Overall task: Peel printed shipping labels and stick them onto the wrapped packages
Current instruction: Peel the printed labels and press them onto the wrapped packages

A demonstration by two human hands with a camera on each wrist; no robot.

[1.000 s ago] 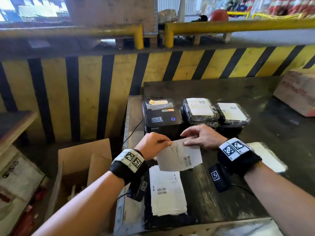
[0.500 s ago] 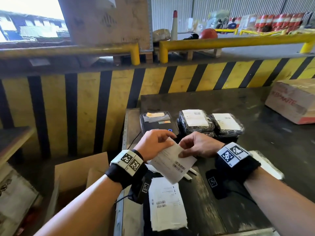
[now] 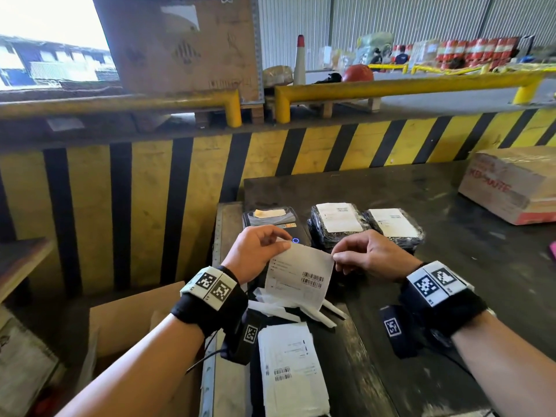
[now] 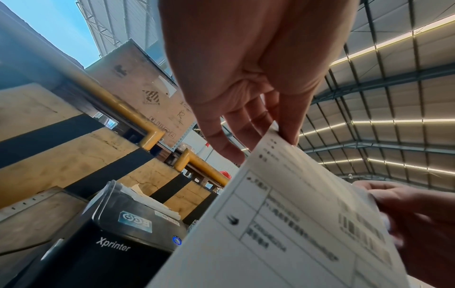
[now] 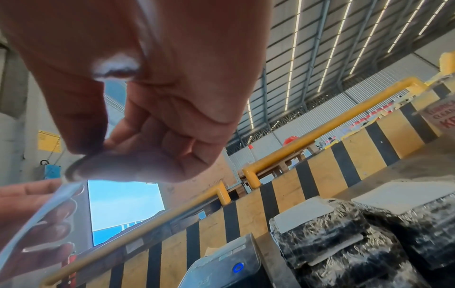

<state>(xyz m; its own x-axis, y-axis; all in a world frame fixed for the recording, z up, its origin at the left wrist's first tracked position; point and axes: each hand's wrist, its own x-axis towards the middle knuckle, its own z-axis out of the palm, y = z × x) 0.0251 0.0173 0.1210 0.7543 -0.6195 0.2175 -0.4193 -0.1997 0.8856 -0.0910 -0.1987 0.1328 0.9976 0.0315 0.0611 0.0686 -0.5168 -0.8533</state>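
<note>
Both hands hold one white printed shipping label up in the air over the near part of the dark table. My left hand pinches its top left corner, seen close in the left wrist view on the label. My right hand pinches the top right corner between thumb and forefinger. Two black wrapped packages, each with a white label on top, sit side by side behind the hands. A black label printer stands left of them.
More loose labels and backing strips lie on the table near me. A taped carton sits at the far right. An open cardboard box stands on the floor to the left. A yellow-black striped barrier runs behind the table.
The two hands have lifted the label and turned it more level, and their grips have moved out to its two top corners. My head has tilted up.
</note>
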